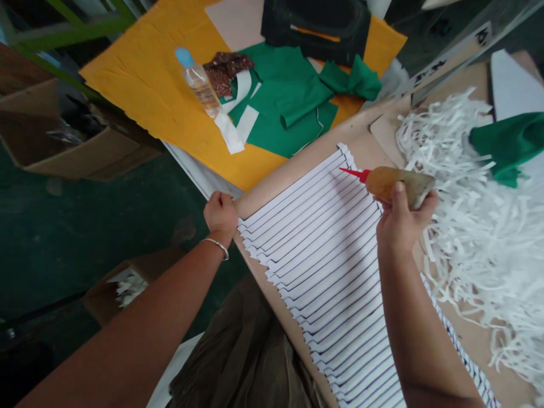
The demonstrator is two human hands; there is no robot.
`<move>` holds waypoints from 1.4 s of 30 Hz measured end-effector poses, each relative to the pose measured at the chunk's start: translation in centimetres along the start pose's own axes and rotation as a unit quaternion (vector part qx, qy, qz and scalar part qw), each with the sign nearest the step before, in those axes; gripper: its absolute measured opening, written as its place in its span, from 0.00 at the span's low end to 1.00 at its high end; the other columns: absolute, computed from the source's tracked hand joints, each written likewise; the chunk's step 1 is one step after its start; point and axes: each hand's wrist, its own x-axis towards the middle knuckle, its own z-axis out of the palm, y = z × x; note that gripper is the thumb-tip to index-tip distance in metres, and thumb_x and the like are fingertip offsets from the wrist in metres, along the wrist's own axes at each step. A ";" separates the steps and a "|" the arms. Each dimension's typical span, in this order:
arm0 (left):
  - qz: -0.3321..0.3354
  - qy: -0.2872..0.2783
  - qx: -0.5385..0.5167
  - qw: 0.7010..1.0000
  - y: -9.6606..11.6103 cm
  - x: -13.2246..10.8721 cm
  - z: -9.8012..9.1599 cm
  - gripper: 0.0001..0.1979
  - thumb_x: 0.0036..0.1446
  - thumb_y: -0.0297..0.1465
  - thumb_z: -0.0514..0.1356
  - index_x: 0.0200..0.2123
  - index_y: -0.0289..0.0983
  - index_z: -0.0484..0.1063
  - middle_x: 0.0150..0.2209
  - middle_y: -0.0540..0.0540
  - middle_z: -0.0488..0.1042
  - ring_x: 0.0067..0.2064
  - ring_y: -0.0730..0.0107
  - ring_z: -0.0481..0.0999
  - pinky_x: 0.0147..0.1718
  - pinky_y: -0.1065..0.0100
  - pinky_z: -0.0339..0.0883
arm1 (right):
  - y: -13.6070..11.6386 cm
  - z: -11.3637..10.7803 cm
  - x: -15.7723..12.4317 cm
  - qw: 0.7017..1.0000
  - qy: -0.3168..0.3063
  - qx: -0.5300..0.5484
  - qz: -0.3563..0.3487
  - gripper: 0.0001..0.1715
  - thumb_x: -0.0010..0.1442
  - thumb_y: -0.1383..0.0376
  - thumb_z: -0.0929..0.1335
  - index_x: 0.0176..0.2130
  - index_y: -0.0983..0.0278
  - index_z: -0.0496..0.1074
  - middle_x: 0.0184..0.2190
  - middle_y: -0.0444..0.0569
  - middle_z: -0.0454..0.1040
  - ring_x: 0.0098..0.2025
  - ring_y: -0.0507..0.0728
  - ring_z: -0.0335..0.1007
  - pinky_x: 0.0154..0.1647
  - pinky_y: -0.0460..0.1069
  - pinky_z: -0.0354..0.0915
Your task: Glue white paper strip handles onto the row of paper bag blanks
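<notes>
My right hand (403, 221) is wrapped round a glue bottle (385, 180) with yellowish contents and a red pointed nozzle. The bottle is tilted on its side, its tip pointing left above the far end of a long row of overlapping white paper strips (323, 238) with dark edges. At the near left edge of the brown table, beside the strips' stepped ends, my left hand (221, 212) is closed with its fingers curled. Whatever those fingers hold, if anything, is hidden.
Behind lies a yellow sheet (140, 73) bearing a water bottle (199, 85), green cloth (293, 90) and a black bag (317, 28). White shredded strips (480, 255) are heaped on the right, with another green cloth (510, 144). Cardboard boxes (80, 150) stand at the left.
</notes>
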 end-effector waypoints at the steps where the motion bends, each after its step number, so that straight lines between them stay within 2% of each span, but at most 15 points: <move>1: -0.001 0.000 0.002 1.000 -0.1 0.1 0.0 0.14 0.63 0.35 0.49 0.31 0.40 0.72 0.34 0.44 0.78 0.40 0.59 0.76 0.42 0.62 0.67 | 0.6 0.3 1.5 0.999 0.004 0.032 0.023 0.37 0.54 0.50 0.75 0.57 0.56 0.61 0.54 0.51 0.68 0.51 0.60 0.73 0.49 0.62 0.76; 3: -0.005 -0.002 0.008 1.000 -0.1 0.1 0.1 0.14 0.63 0.35 0.50 0.32 0.40 0.73 0.34 0.44 0.78 0.40 0.59 0.76 0.42 0.62 0.67 | 1.8 0.8 3.6 0.997 0.011 0.073 0.035 0.36 0.53 0.50 0.75 0.54 0.57 0.62 0.51 0.49 0.69 0.47 0.59 0.76 0.43 0.60 0.78; 6: -0.008 -0.006 0.015 1.000 0.0 0.1 -0.1 0.14 0.63 0.35 0.49 0.32 0.40 0.73 0.35 0.43 0.79 0.41 0.58 0.77 0.42 0.61 0.67 | 3.0 1.4 4.9 0.994 0.006 0.095 0.047 0.37 0.51 0.50 0.77 0.54 0.58 0.63 0.50 0.48 0.70 0.47 0.59 0.76 0.41 0.61 0.78; 12: -0.006 -0.010 0.015 1.000 0.3 0.0 -0.3 0.14 0.63 0.35 0.49 0.32 0.40 0.73 0.36 0.43 0.79 0.42 0.58 0.77 0.43 0.61 0.68 | 4.2 2.4 5.7 0.995 0.003 0.097 0.035 0.41 0.49 0.48 0.77 0.55 0.56 0.63 0.53 0.49 0.68 0.51 0.61 0.75 0.41 0.62 0.79; 18: -0.014 -0.010 0.019 1.000 0.2 0.1 -0.2 0.14 0.63 0.34 0.49 0.32 0.40 0.72 0.35 0.43 0.79 0.41 0.59 0.76 0.43 0.62 0.68 | 4.5 2.7 5.2 0.997 0.000 0.065 0.031 0.39 0.49 0.49 0.77 0.55 0.56 0.64 0.52 0.48 0.69 0.48 0.60 0.75 0.37 0.59 0.78; 26: -0.009 -0.010 0.002 1.000 0.4 -0.1 -0.3 0.13 0.63 0.33 0.49 0.31 0.40 0.71 0.35 0.44 0.78 0.41 0.61 0.76 0.43 0.63 0.67 | 3.0 3.3 0.6 0.996 -0.033 0.069 0.042 0.36 0.50 0.49 0.76 0.53 0.58 0.64 0.47 0.49 0.71 0.44 0.59 0.75 0.35 0.57 0.77; 37: -0.011 -0.010 -0.008 1.000 0.6 -0.3 -0.2 0.12 0.64 0.33 0.50 0.32 0.40 0.71 0.35 0.45 0.78 0.41 0.61 0.76 0.43 0.63 0.66 | 2.3 3.1 -7.5 0.992 -0.097 0.008 0.082 0.40 0.53 0.48 0.75 0.58 0.60 0.63 0.48 0.50 0.70 0.50 0.59 0.70 0.49 0.59 0.73; 42: -0.016 -0.010 -0.004 1.000 0.6 -0.3 -0.2 0.12 0.64 0.33 0.50 0.31 0.40 0.70 0.34 0.45 0.78 0.41 0.61 0.76 0.43 0.63 0.66 | 1.5 3.2 -10.9 0.989 -0.107 -0.022 0.102 0.41 0.53 0.47 0.75 0.58 0.60 0.62 0.47 0.49 0.69 0.49 0.57 0.69 0.52 0.58 0.70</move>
